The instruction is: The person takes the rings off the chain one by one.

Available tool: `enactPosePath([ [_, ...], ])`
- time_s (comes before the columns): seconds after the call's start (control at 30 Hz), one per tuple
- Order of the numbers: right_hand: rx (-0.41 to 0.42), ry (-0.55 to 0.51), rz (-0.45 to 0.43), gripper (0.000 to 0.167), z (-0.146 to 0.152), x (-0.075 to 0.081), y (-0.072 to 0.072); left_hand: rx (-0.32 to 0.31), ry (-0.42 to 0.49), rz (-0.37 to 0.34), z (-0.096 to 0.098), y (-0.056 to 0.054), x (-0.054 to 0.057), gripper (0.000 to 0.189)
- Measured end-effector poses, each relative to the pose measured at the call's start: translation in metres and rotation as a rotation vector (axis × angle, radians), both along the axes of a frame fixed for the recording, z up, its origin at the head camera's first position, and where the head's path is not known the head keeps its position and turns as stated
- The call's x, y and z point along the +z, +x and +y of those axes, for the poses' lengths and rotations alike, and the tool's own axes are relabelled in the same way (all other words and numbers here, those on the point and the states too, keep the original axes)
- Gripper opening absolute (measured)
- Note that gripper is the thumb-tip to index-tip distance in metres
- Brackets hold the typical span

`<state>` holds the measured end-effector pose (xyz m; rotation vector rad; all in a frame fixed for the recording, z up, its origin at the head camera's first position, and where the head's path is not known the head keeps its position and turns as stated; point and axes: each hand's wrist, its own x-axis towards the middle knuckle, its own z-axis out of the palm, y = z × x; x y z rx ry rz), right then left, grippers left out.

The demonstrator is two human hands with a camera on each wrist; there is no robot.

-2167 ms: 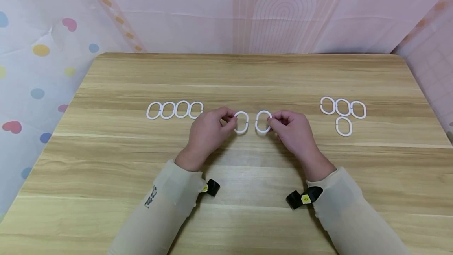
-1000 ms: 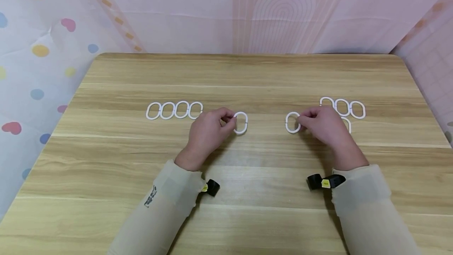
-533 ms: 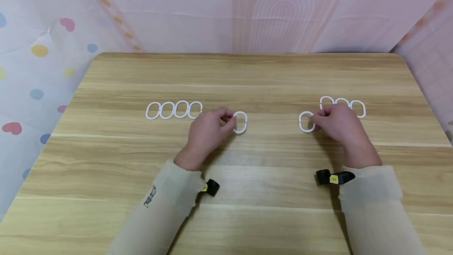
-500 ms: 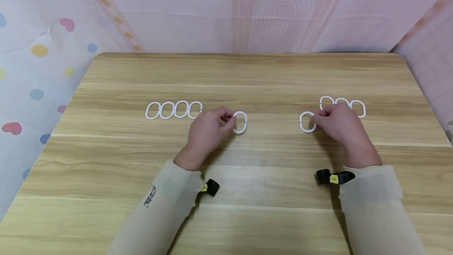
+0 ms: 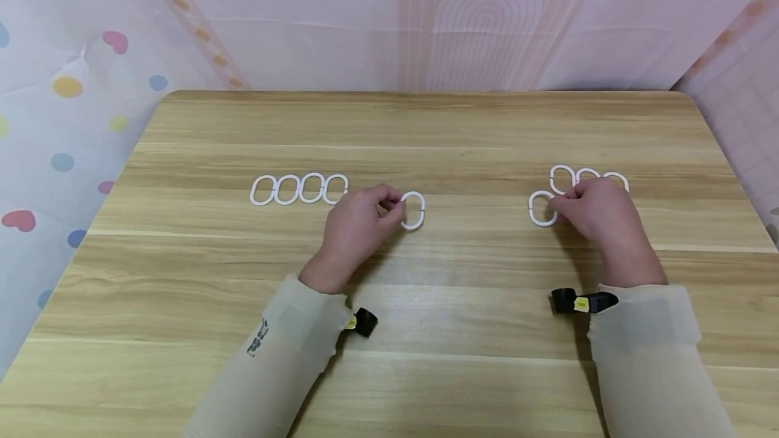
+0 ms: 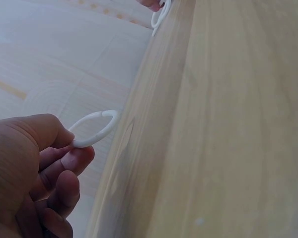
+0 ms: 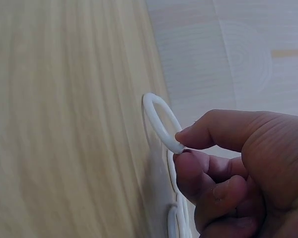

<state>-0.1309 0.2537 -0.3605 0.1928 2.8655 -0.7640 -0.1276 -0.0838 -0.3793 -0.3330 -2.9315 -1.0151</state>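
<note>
My left hand [image 5: 362,222] pinches the left side of a white oval plastic ring [image 5: 423,211] near the table's middle; in the left wrist view that ring [image 6: 100,135] sits between thumb and forefinger. Further right, my right hand [image 5: 599,211] pinches another white oval ring [image 5: 531,211] by its right side. The right wrist view shows this ring [image 7: 154,116] tilted close over the wood, thumb and forefinger on its near end. Just behind the right hand lies a row of three rings [image 5: 552,180], its middle and right ones partly covered by the hand.
A row of several white rings [image 5: 264,190] lies side by side left of the left hand. The wooden table [image 5: 426,370] reaches back to a pink patterned cloth [image 5: 328,26]. A spotted cloth [image 5: 36,147] hangs along the left.
My right hand has moved right with its ring, away from the left hand's ring, and now covers the single ring below the right row. The left hand has stayed in place.
</note>
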Motion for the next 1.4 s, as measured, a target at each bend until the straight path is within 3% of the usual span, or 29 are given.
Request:
enactPosePath([
  [0.43, -0.012, -0.018, -0.032, 0.024, 0.015, 0.0, 0.0, 0.001, 0.005, 0.014, -0.001, 0.001, 0.0, 0.018],
  [0.77, 0.002, -0.005, 0.015, 0.028, 0.017, -0.002, -0.001, 0.007, 0.001, 0.0, -0.002, 0.002, 0.001, 0.016],
  [1.13, -0.021, -0.122, 0.025, 0.035, 0.001, 0.001, 0.0, -0.001, -0.001, 0.011, 0.0, 0.002, 0.002, 0.017],
  [1.4, -0.039, -0.166, 0.006, 0.039, -0.002, 0.001, -0.001, 0.021, -0.019, -0.023, -0.005, 0.001, 0.008, 0.021],
])
